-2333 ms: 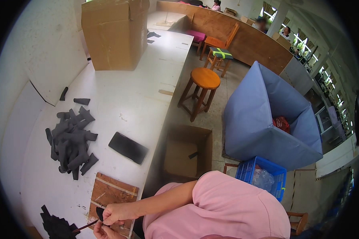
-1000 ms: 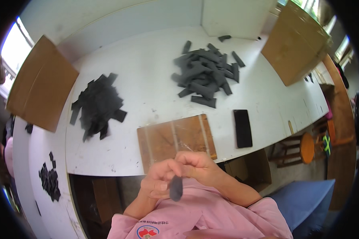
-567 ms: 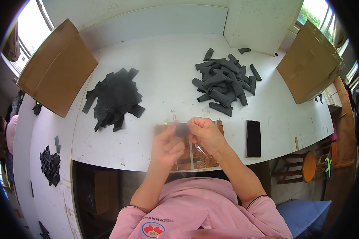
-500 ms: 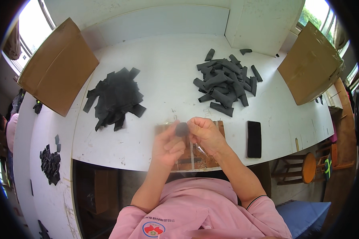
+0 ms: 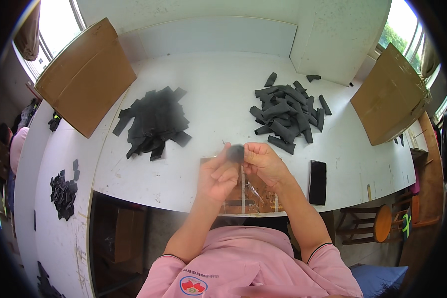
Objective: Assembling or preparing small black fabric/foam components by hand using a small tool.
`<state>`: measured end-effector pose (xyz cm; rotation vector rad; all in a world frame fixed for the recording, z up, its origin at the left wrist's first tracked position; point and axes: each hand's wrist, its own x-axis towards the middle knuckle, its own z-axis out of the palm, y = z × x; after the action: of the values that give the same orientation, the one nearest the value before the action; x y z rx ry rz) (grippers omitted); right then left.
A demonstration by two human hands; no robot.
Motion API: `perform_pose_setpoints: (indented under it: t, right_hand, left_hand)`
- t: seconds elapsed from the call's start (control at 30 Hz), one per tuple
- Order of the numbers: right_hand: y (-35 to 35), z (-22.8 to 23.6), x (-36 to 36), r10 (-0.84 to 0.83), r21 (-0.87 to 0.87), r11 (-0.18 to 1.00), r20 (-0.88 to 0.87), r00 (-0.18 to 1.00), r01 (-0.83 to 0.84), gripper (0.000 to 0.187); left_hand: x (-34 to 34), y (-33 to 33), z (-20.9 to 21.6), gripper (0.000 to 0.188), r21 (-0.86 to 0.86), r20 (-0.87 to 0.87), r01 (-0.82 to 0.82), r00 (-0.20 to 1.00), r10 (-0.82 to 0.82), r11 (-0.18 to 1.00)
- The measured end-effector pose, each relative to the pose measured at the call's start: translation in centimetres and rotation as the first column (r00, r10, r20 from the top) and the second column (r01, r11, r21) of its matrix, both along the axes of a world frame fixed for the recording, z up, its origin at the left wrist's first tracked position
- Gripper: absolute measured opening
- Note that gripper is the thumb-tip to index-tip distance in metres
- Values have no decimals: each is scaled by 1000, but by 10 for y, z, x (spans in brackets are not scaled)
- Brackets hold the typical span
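Note:
Near the front edge of the white table [image 5: 144, 184], a small dark piece of fabric-like material [image 5: 237, 153] is pinched between my two hands. My left hand [image 5: 217, 174] grips its left side with curled fingers, and my right hand [image 5: 267, 165] holds its right edge between thumb and fingertips. Blur hides the piece's exact shape. Beneath my hands lies a brown board [image 5: 263, 198] with pale strips, partly covered by them. Flat black strips [image 5: 154, 119] form a heap to the left. Rolled, tube-like black pieces [image 5: 285, 111] are piled to the right.
Cardboard boxes stand at the far left [image 5: 87, 74] and far right [image 5: 390, 99]. A dark phone [image 5: 318, 182] lies right of the board. More black scraps [image 5: 63, 196] sit on the left-hand table. A wooden stool [image 5: 381, 223] is at lower right. Another person's pink sleeve [image 5: 19, 149] shows far left.
The view has tilted, so the table and piles sit lower and slightly right. Both hands have lifted the dark piece a little away from the board, still pinching it.

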<state>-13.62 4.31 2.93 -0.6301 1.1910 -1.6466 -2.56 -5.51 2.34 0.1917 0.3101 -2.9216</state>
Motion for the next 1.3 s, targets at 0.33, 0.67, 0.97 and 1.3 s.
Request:
perform_pose_setpoints:
  t: [0.33,0.67,0.97,1.3]
  right_hand:
    - [-5,9,-2,26,-70,997,16,1000,-24,21]
    - [0,-14,-3,-21,46,999,-110,994,26,22]
    - [4,-57,0,14,78,997,22,1000,-16,22]
    - [18,-38,2,-131,110,975,-409,903,191,16]
  left_hand:
    - [4,5,1,23,99,-86,28,996,-20,995]
    - [3,9,3,14,125,155,24,987,-43,992]
    - [13,11,-32,14,102,183,-19,983,0,995]
    - [8,3,-2,22,-942,-189,-39,883,430,-334]
